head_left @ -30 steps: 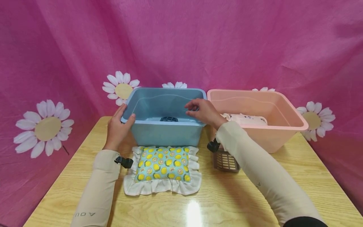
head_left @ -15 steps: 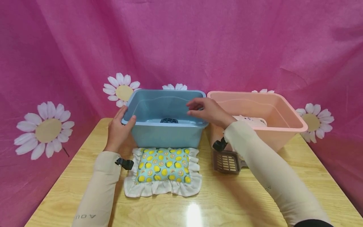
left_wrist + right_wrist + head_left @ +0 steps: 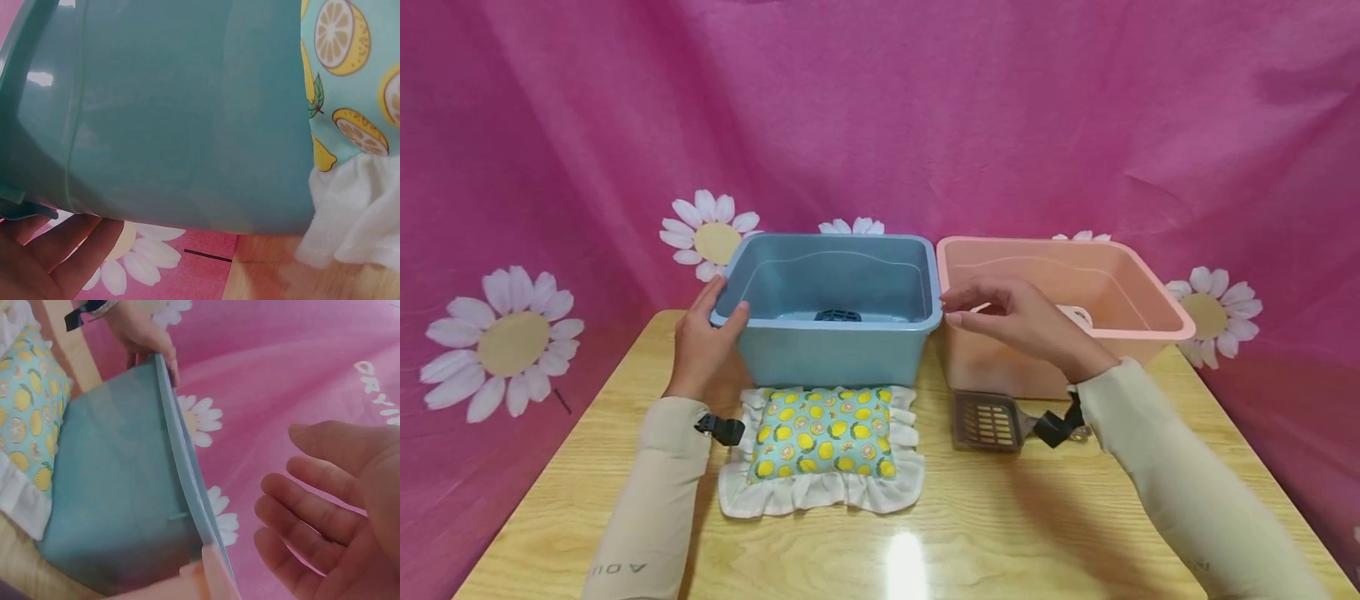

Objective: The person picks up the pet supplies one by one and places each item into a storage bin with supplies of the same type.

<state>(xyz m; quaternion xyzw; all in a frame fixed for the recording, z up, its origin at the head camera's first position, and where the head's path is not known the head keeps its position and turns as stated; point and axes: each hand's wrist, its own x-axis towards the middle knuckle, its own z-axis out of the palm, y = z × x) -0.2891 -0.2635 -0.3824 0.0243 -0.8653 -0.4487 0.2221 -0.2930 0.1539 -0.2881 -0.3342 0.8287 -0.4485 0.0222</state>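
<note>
My left hand (image 3: 703,337) holds the front left corner of the blue bin (image 3: 835,354), with the thumb on the front rim and the fingers along the left side. A dark slotted thing (image 3: 838,316) lies on the bin's floor. My right hand (image 3: 1018,321) hovers over the front left part of the pink bin (image 3: 1150,312). Its fingers (image 3: 312,503) are loosely bent, with nothing in them. Behind this hand, a pale thing (image 3: 1077,316) is partly visible inside the pink bin.
A lemon-print cushion (image 3: 823,433) with white frills lies before the blue bin. To its right is a brown slotted litter scoop (image 3: 988,421), its handle partly hidden by the right wrist camera (image 3: 1056,425). A pink flowered cloth (image 3: 880,117) hangs behind the wooden table (image 3: 970,533).
My right hand has moved right, from over the blue bin's right side to over the pink bin. More of the scoop shows. My left hand stays at the blue bin's corner.
</note>
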